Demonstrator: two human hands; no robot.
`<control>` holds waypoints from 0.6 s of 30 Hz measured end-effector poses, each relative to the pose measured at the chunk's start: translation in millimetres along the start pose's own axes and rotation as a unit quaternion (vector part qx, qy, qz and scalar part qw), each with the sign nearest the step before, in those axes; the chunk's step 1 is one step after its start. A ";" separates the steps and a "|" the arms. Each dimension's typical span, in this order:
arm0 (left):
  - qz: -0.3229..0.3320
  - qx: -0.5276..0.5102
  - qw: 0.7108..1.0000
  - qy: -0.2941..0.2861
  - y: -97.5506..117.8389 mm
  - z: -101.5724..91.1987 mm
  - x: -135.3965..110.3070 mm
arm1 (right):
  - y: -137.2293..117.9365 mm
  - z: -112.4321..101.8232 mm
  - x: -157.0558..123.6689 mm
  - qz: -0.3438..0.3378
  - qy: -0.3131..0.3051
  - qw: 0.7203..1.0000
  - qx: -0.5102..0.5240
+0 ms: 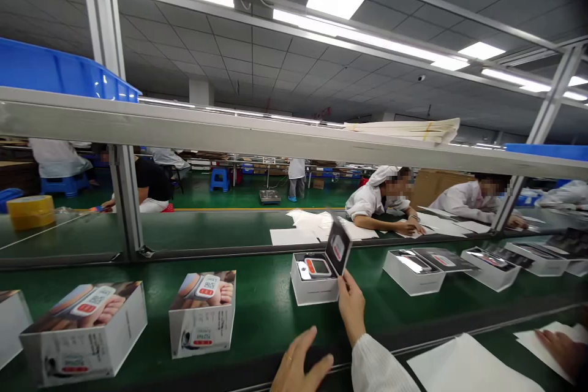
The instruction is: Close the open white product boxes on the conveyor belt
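A small white box (313, 291) stands open on the green conveyor belt (266, 312). Inside it lies a white device with an orange-red panel (316, 267). Its dark lid flap (339, 247) stands upright. My right hand (351, 309), in a white sleeve, pinches the lower edge of that flap with its fingertips. My left hand (296, 362) hovers low at the belt's near edge with its fingers spread and nothing in it; a ring shows on one finger.
Closed printed boxes (203, 313) (85, 332) stand on the belt to the left and open boxes (413, 271) (490, 267) to the right. Another person's hand (561, 350) rests on white paper at the lower right. Workers lean over paper sheets (294, 236) across the line. A metal shelf (285, 141) runs overhead.
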State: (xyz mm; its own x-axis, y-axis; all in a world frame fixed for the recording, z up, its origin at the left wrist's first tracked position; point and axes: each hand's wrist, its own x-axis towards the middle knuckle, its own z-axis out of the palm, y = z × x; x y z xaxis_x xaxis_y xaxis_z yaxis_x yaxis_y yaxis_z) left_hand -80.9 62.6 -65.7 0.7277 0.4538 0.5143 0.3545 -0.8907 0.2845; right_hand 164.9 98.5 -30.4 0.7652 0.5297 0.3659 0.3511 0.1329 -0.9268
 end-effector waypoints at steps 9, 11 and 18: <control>-0.154 0.000 0.983 0.098 -34.2 -46.0 69.0 | -18.3 10.7 -30.4 -0.011 -0.185 0.983 -0.010; -0.201 -0.066 0.976 0.048 -47.2 -37.9 73.8 | -17.2 16.5 -31.9 0.027 -0.211 0.976 0.040; -0.073 -0.004 0.997 0.003 -29.9 -78.7 60.7 | -12.8 22.3 -37.2 0.114 -0.156 0.964 0.183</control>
State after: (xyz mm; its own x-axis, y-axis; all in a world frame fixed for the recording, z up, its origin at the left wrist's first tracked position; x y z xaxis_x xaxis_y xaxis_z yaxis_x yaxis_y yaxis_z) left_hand -93.5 118.8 20.6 0.6651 0.5794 0.4711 0.4526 -0.8146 0.3628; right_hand 119.9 95.8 -34.0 0.5803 0.7989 0.1583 -0.0643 0.2388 -0.9689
